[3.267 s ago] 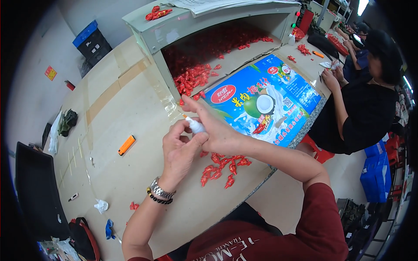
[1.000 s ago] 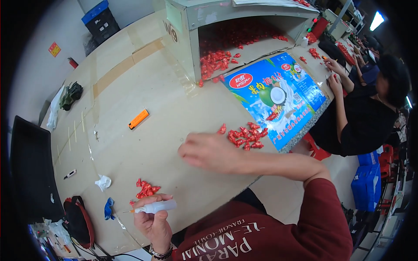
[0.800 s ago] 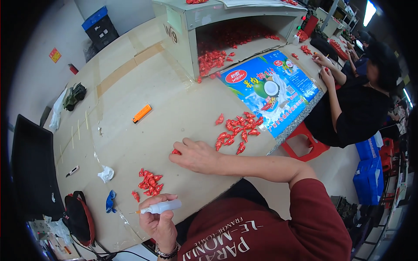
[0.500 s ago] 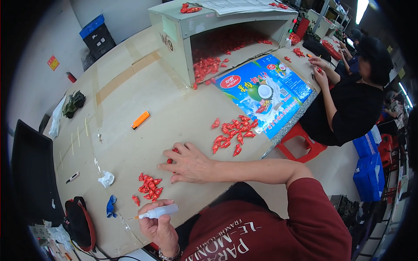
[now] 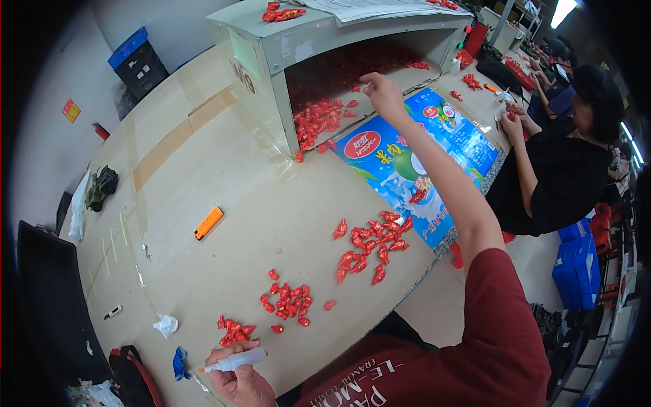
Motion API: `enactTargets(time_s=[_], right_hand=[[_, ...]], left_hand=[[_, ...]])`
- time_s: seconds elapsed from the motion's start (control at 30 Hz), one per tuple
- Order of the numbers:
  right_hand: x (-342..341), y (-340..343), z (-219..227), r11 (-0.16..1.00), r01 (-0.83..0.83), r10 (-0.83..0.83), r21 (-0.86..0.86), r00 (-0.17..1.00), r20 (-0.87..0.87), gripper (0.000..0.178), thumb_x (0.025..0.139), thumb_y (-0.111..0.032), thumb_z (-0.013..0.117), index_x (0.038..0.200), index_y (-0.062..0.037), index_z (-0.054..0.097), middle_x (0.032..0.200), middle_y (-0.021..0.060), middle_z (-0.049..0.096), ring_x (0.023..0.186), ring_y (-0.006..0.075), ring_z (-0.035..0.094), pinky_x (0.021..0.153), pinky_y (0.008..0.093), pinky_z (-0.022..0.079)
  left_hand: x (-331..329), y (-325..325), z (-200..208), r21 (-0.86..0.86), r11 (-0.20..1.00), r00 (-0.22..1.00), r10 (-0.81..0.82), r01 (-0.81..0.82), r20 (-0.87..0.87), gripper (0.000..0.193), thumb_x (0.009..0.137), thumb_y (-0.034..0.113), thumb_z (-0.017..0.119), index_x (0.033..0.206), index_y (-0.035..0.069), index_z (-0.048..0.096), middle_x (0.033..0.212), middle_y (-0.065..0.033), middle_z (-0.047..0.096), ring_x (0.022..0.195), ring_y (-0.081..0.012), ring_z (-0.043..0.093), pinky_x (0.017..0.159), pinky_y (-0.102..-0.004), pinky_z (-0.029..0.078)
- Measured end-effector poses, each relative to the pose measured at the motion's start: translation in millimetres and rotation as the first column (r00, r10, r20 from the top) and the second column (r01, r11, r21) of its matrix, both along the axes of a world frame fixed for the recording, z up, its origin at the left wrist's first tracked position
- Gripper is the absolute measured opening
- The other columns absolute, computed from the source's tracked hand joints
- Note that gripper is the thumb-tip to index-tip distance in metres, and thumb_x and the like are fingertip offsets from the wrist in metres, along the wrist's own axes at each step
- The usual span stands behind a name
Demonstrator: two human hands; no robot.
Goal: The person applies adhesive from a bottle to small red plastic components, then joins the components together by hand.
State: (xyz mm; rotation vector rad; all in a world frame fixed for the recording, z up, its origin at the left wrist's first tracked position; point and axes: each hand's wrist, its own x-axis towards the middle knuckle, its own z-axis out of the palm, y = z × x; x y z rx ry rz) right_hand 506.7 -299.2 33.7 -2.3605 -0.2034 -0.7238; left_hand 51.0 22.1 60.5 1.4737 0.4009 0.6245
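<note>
My left hand (image 5: pixel 234 380), low in the picture, is closed around a small translucent squeeze bottle (image 5: pixel 242 359) with a thin orange tip pointing left. Just beyond it lies a heap of small glossy red figure-like pieces (image 5: pixel 234 331). A second cluster of small red parts (image 5: pixel 288 302) is spread to its right, and a third group of red pieces (image 5: pixel 373 243) lies further right. My right hand (image 5: pixel 384 93) is stretched far forward to the mouth of a grey-green box (image 5: pixel 274 102), its fingers curled together. Whatever they may hold is too small to make out. Many red pieces (image 5: pixel 319 119) are piled inside the box.
A blue printed cardboard sheet (image 5: pixel 363 152) lies under my right forearm. An orange-handled cutter (image 5: pixel 208 222), a crumpled tissue (image 5: pixel 166 325) and a dark green toy vehicle (image 5: pixel 102 188) rest on the table. On the right sits a co-worker in black (image 5: pixel 556 176), handling red pieces.
My right hand has left the small red parts near the table's front and reached forward to the box, uncovering their cluster. My left hand still holds the bottle. The view has shifted slightly.
</note>
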Motion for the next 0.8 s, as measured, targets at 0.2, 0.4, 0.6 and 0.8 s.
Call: enactTargets(time_s=[0.2,0.4,0.6,0.8], right_hand=[[69,-4,-35,0.975,-0.016,-0.009,-0.220,0.993,-0.114,0.027,0.074,-0.012,0.070,0.100,-0.0092,0.069,0.100,0.0173,0.063,0.096,0.0347,0.060,0.083,0.0431,0.049],[66,-9,-37,0.984,-0.141,0.125,-0.112,0.982,-0.139,0.030,0.069,0.000,0.071,0.099,-0.0035,0.068,0.079,0.0107,0.065,0.075,0.0213,0.063,0.071,0.0328,0.051],[67,-17,-38,0.984,-0.086,0.113,0.159,0.979,-0.167,0.028,0.069,0.005,0.068,0.096,-0.0027,0.069,0.076,0.0078,0.066,0.073,0.0155,0.064,0.070,0.0291,0.051],[66,-15,-33,0.997,-0.038,0.033,-0.068,0.996,-0.079,0.029,0.070,0.005,0.058,0.094,-0.0037,0.071,0.087,0.0139,0.065,0.082,0.0272,0.064,0.077,0.0349,0.050]], left_hand=[[17,3,11,0.069,0.995,0.991,0.078,-0.071,-0.105,0.016,0.083,0.003,0.051,0.094,-0.005,0.059,0.087,-0.0155,0.065,0.070,-0.0176,0.062,0.058,-0.0250,0.050],[30,7,19,0.092,0.992,0.979,0.106,-0.090,-0.177,0.017,0.076,-0.001,0.048,0.087,-0.005,0.061,0.080,-0.0129,0.064,0.066,-0.0172,0.059,0.058,-0.0242,0.048],[34,4,19,0.074,0.991,0.968,0.122,-0.108,-0.219,0.018,0.074,0.000,0.048,0.082,-0.005,0.063,0.079,-0.0131,0.064,0.064,-0.0167,0.058,0.057,-0.0232,0.046],[32,3,23,0.139,0.985,0.968,0.128,-0.099,-0.216,0.019,0.073,0.001,0.048,0.083,-0.004,0.064,0.079,-0.0139,0.065,0.064,-0.0174,0.059,0.056,-0.0234,0.047]])
